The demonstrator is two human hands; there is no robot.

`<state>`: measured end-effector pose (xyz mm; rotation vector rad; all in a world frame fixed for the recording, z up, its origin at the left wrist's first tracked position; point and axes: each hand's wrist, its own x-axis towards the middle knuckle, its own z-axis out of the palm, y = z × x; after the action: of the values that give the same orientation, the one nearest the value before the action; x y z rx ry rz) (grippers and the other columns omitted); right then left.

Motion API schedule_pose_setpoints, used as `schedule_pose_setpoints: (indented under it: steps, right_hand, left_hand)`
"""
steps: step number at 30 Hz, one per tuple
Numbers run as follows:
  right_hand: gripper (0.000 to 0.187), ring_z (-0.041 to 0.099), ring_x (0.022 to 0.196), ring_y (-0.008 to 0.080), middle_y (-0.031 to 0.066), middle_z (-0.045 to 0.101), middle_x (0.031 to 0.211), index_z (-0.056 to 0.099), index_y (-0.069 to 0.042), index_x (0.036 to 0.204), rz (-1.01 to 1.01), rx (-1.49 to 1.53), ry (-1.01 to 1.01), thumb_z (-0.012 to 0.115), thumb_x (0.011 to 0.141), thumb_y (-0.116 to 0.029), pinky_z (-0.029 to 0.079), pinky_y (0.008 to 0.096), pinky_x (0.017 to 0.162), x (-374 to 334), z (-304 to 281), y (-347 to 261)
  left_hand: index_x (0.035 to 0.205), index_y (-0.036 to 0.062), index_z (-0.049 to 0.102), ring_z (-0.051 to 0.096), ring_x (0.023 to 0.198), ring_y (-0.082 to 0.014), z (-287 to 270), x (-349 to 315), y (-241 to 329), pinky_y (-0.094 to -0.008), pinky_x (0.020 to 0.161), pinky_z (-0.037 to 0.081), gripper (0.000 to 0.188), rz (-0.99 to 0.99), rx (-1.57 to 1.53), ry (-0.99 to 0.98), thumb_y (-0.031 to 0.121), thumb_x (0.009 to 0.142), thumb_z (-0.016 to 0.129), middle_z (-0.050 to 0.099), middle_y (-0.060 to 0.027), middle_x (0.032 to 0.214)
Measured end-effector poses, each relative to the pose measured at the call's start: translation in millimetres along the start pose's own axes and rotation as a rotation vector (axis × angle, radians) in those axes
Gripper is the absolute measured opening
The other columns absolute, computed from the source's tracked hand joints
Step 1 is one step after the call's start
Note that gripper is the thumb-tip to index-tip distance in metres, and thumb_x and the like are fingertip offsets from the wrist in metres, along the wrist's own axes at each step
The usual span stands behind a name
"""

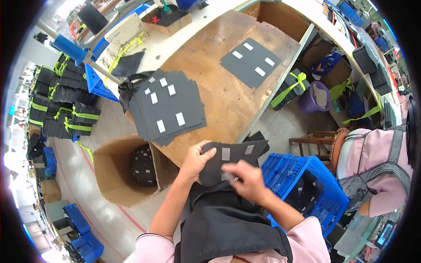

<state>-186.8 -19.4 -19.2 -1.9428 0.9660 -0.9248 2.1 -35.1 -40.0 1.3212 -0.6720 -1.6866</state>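
My left hand (196,160) grips the left edge of a dark sheet (214,163) with pale rectangular patches, thumb on top. The sheet is held up over my lap, at the near end of the wooden board. Over its lower right part my right hand (246,180) is closed, slightly blurred, with a small shiny thing at its fingers that I cannot make out. A fanned stack of similar dark sheets (184,105) with white patches lies on the board ahead to the left. Farther off to the right, another dark sheet (250,62) with white patches lies flat.
Under the brown wooden board (219,111) stands a cardboard box (112,175) with dark pieces inside. At my right is a blue crate (285,168) with dark pieces. Beyond are a purple bin (309,103) and a wooden stool (309,140). A person in pink (366,158) sits at the right.
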Motion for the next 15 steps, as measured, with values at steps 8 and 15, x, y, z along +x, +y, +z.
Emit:
schedule_pose_setpoints:
  steps: [8,15]
  right_hand:
    - [0.026,0.058,0.06,0.0205,0.0104,0.058,0.079,0.058,-0.004,0.1,0.213,0.014,0.193,0.066,0.076,-0.006,0.046,0.0282,0.056,29,-19,2]
    - [0.031,0.056,0.064,0.0246,0.0078,0.055,0.086,0.058,-0.008,0.098,0.027,-0.291,0.151,0.071,0.069,-0.009,0.044,0.0323,0.054,-3,-28,-17]
  left_hand:
    - [0.09,0.0037,0.055,0.056,0.067,-0.0073,21,-35,26,-0.0222,0.061,0.047,0.02,-0.025,-0.011,0.021,0.011,0.079,0.07,0.06,-0.0015,0.08]
    - [0.103,0.0047,0.053,0.059,0.075,-0.0086,30,-46,31,-0.0224,0.067,0.05,0.031,0.031,-0.035,0.091,0.003,0.076,0.07,0.062,-0.0034,0.085]
